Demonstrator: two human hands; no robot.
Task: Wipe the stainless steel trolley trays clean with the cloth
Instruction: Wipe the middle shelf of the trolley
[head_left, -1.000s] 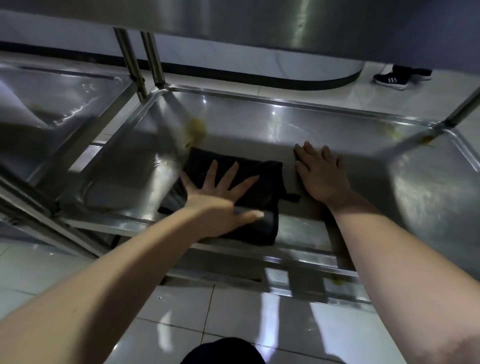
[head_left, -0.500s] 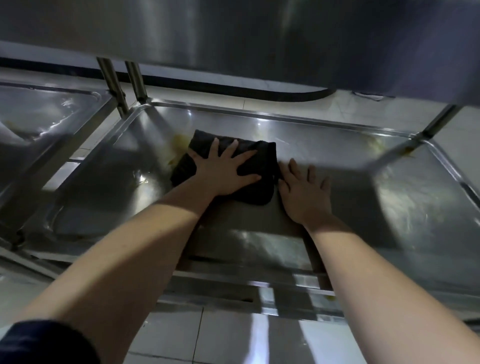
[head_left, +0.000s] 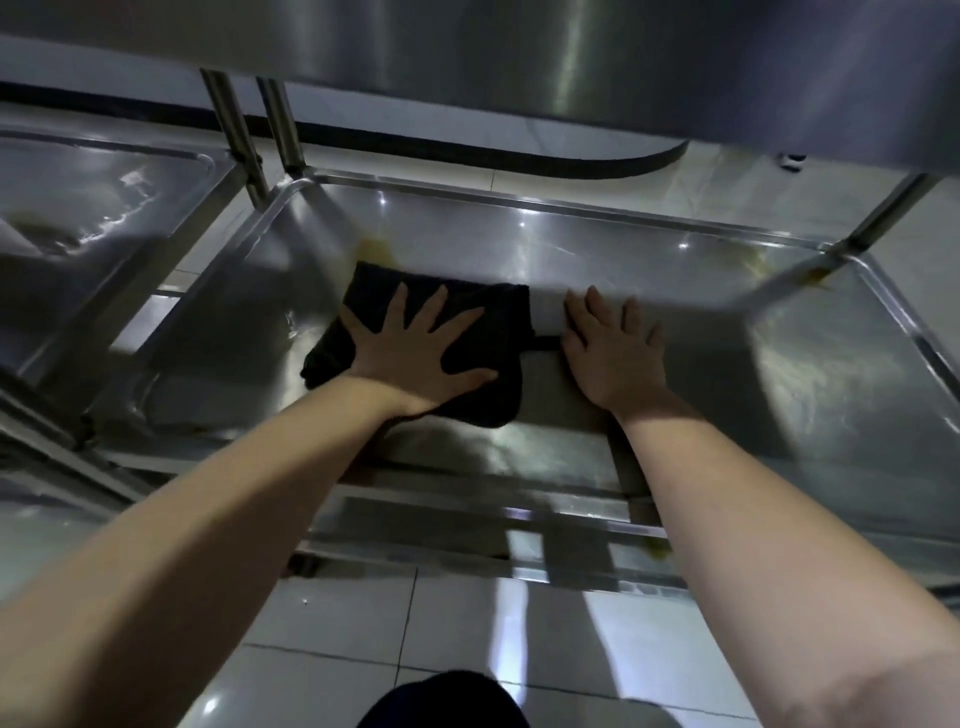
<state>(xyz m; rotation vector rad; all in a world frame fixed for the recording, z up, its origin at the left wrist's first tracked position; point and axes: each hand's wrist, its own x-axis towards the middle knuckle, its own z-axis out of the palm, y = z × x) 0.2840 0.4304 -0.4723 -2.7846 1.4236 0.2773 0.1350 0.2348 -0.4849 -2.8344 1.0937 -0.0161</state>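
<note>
- Nearest, below both forearms: pale glossy floor tiles (head_left: 322, 639). A dark rounded shape (head_left: 441, 701) sits at the bottom edge between the arms; what it is cannot be told.
- Both bare forearms reach forward over the near rim of the shallow rectangular stainless steel trolley tray (head_left: 857, 415). A small yellowish speck (head_left: 657, 552) sits on that rim, under the right forearm.
- Left hand (head_left: 415, 358): released, fingers straight and fanned, palm pressed flat on the black folded cloth (head_left: 493, 317). Nothing gripped.
- Cloth: lies on the tray floor under the left hand, with its edges showing on all sides of the palm. A short black tab (head_left: 545, 343) projects from its right edge toward the right hand; contact with that hand cannot be told.
- Right hand (head_left: 615, 358): released, fingers straight and close together, palm down on bare steel just beside the cloth. Holds nothing.
- Just beyond the left fingertips: a yellowish smear (head_left: 374, 249) on the tray floor, meeting the cloth's far left corner.
- Beyond and well to the right of the right hand: a second yellowish smear (head_left: 818, 273) at the foot of a slanted steel post (head_left: 883, 213), at the tray's far right corner.
- Well to the left of the left hand: a second steel tray (head_left: 104, 208), showing streaky highlights.
- Beyond the left hand: two upright steel posts (head_left: 234, 119), side by side between the trays.
- Farthest, above both hands: the brushed steel underside of an upper shelf (head_left: 571, 52). Below it, a curved black band (head_left: 467, 153) runs along the floor.
</note>
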